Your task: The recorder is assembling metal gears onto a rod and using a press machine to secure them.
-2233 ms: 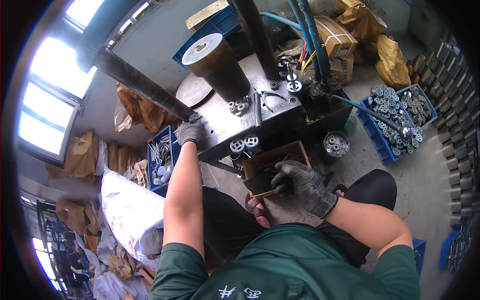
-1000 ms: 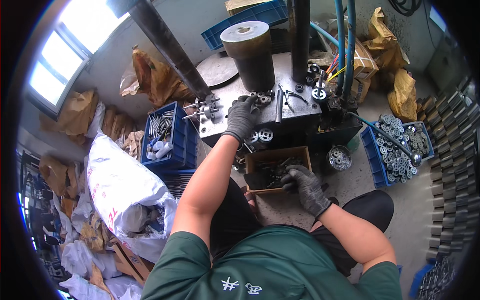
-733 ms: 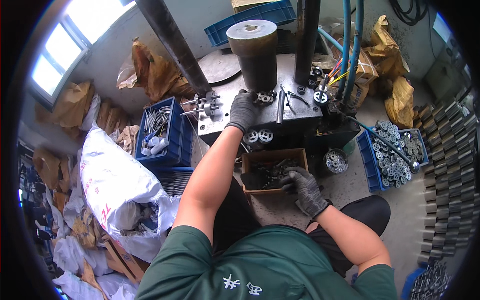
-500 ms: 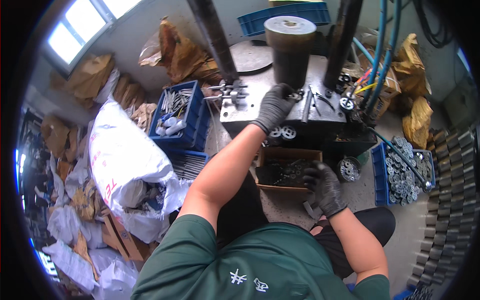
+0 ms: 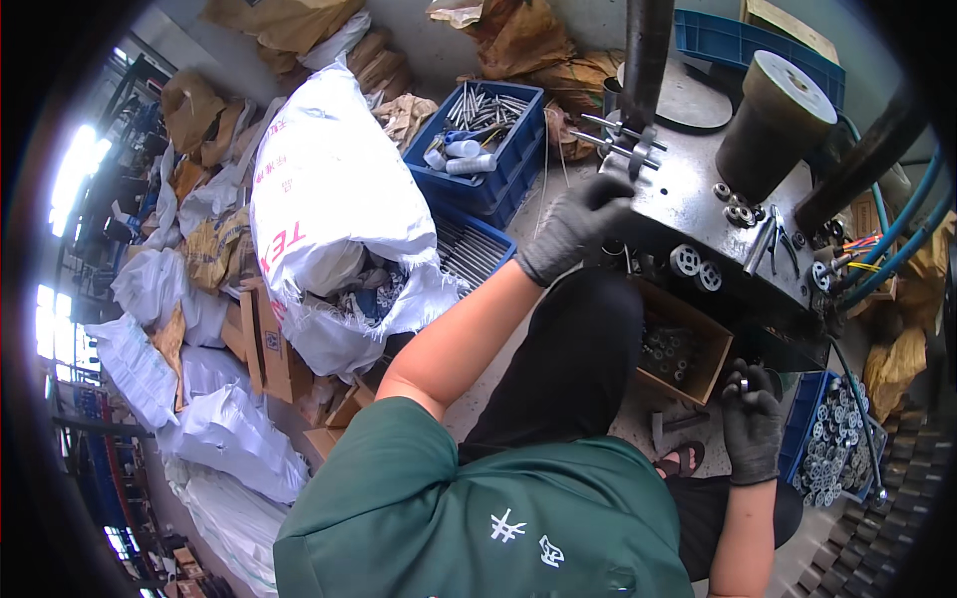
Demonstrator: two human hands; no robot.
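Observation:
My left hand, in a dark grey glove, reaches forward and curls its fingers over the near left edge of the steel machine table. Small round metal parts lie on that table, beside a dark cylinder. My right hand, also gloved, is low at the right with its fingers curled around a small shiny metal part. It sits between an open cardboard box of dark metal pieces and a blue crate of round metal parts.
A blue crate of metal rods and a second one under it stand to the left of the machine. A big white sack and piled bags fill the left. Blue hoses run at the right. My dark trouser leg lies below the table.
The view has swung to the left. My left hand moved from the middle of the machine top to its left edge. My right hand left the cardboard box and shifted right toward the blue crate.

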